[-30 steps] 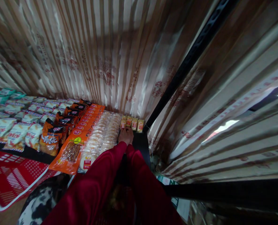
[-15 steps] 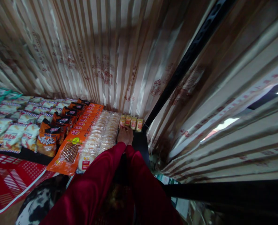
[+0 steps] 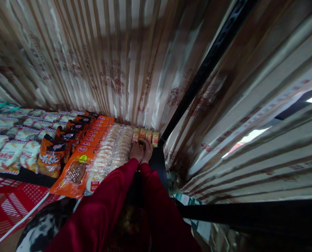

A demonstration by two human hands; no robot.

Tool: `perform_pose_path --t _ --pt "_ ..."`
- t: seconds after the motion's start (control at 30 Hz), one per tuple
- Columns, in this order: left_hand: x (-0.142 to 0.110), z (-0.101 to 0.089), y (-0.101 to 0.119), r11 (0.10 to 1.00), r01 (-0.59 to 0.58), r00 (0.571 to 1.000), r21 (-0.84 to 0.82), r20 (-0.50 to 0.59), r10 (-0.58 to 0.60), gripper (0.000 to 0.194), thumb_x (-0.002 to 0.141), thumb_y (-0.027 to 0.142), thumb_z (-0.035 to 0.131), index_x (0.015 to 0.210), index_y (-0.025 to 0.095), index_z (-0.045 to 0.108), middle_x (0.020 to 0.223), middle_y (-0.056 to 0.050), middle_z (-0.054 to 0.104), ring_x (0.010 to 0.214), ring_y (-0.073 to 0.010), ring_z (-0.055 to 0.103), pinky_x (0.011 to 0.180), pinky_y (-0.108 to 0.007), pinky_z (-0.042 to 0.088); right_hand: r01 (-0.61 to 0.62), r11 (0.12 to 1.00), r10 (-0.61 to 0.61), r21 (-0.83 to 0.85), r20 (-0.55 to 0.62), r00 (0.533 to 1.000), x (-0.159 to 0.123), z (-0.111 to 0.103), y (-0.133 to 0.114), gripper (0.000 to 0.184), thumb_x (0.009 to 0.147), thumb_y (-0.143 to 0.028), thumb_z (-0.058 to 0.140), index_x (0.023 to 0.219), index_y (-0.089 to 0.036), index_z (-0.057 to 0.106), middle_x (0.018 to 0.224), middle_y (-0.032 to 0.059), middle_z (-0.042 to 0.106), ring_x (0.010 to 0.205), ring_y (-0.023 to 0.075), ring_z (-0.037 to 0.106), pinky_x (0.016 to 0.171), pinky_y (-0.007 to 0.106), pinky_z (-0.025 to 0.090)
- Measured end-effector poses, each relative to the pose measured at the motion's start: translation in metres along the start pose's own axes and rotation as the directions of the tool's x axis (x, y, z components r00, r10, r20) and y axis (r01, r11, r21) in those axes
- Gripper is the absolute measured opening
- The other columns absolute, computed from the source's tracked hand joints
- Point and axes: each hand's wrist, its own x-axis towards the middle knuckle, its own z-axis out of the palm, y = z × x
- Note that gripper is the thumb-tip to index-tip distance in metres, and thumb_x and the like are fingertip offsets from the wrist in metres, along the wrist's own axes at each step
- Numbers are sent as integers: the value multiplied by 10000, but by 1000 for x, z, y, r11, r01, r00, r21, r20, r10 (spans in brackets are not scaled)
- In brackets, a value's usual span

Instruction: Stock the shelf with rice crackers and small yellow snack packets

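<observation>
My left hand (image 3: pixel 136 152) and my right hand (image 3: pixel 147 150) are side by side, touching, at the front of a short row of small yellow snack packets (image 3: pixel 142 134) with red labels. The fingers of both hands are bent in toward the front of that row. Whatever they grip is small and hidden behind the knuckles. Just left of my left hand run rows of clear-wrapped round white crackers (image 3: pixel 123 145). Under my wrists is the black shelf (image 3: pixel 158 164).
Orange snack packs (image 3: pixel 74 171), orange-and-black bags (image 3: pixel 51 157) and white chip bags (image 3: pixel 10 154) fill the shelf leftward. A black post (image 3: pixel 195 87) slants up on the right before draped printed sheeting (image 3: pixel 114 63). A red basket (image 3: pixel 11 206) is at lower left.
My right hand has come out more to the right beside my left hand, its fingers now bent over the front of the yellow packets. The view has shifted slightly.
</observation>
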Motion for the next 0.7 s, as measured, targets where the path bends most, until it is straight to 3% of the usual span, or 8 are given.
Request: perform_pose_path --t 0.1,0.27,0.43,0.7 --pt "0 -3 4 996 82 996 20 21 -83 353 905 172 311 1070 65 604 1323 -191 492 1323 -256 335 1055 -407 292 -44 994 29 -96 -152 988 1 -11 -6 445 717 -49 407 1065 -172 656 1219 130 516 1150 237 453 977 408 357" --pt "-1 -1 7 996 81 997 25 17 -81 388 904 137 267 1096 49 593 1331 -181 485 1341 -249 303 1066 -378 280 -172 965 93 -198 -354 931 0 -18 -2 436 734 -102 445 1093 -220 662 1290 139 460 1157 311 426 893 480 382" --pt "-1 2 5 993 107 994 -40 26 -106 399 900 137 257 1095 25 588 1329 -207 471 1343 -253 293 1072 -369 277 -163 964 105 -212 -258 960 5 -16 9 439 721 -98 436 1097 -141 660 1242 172 517 1106 282 492 924 440 379" --pt "0 1 4 982 149 989 -112 22 -148 419 898 130 256 1175 53 561 1363 -177 457 1354 -248 282 1084 -395 274 -188 975 168 -118 -156 973 10 -17 8 508 711 -57 390 1182 -61 582 1308 184 470 1196 262 436 983 408 354"
